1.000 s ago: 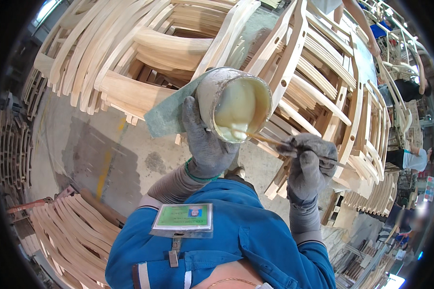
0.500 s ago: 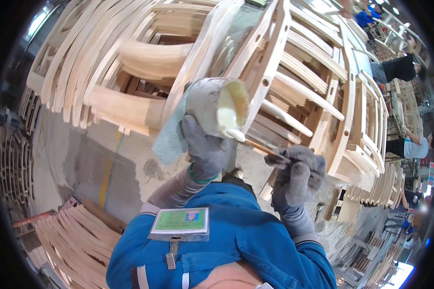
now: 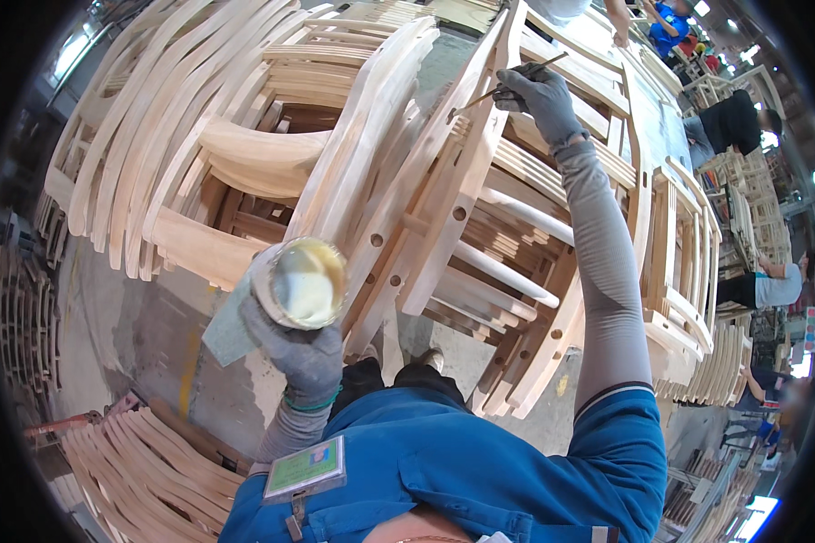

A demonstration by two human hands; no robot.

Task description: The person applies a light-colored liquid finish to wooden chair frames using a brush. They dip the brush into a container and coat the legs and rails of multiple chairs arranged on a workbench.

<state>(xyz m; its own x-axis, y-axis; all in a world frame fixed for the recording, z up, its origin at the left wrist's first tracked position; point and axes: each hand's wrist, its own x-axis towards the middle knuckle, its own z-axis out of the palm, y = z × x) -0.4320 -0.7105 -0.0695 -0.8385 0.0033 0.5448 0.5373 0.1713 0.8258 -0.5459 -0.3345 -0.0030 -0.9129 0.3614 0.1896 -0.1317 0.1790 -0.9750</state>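
My left hand (image 3: 306, 360), in a grey glove, is wrapped round a whitish cup (image 3: 264, 282) with thick white liquid (image 3: 310, 299) in it. A pale green cloth (image 3: 231, 324) hangs beside the cup, next to the same hand. Far out in front, my gloved right hand (image 3: 545, 104) pinches a thin stick (image 3: 476, 103). The stick's lower end is at the edge of a wooden chair frame (image 3: 466, 195) that has round holes along its post; whether it touches the wood I cannot tell. Pale rods (image 3: 507, 271) reach out between this frame's parts.
Curved wooden chair frames (image 3: 145, 145) stand stacked at the left, and more frames (image 3: 684, 253) at the right. Curved wooden pieces (image 3: 154, 462) lie in a pile at the lower left. Other people (image 3: 733, 127) work along the right side. My feet (image 3: 433, 358) are close to the frames.
My right hand has moved from beside the cup, forward to the chair frame, with the stick. My left hand has drawn the cup back and left, its mouth now facing more upward.
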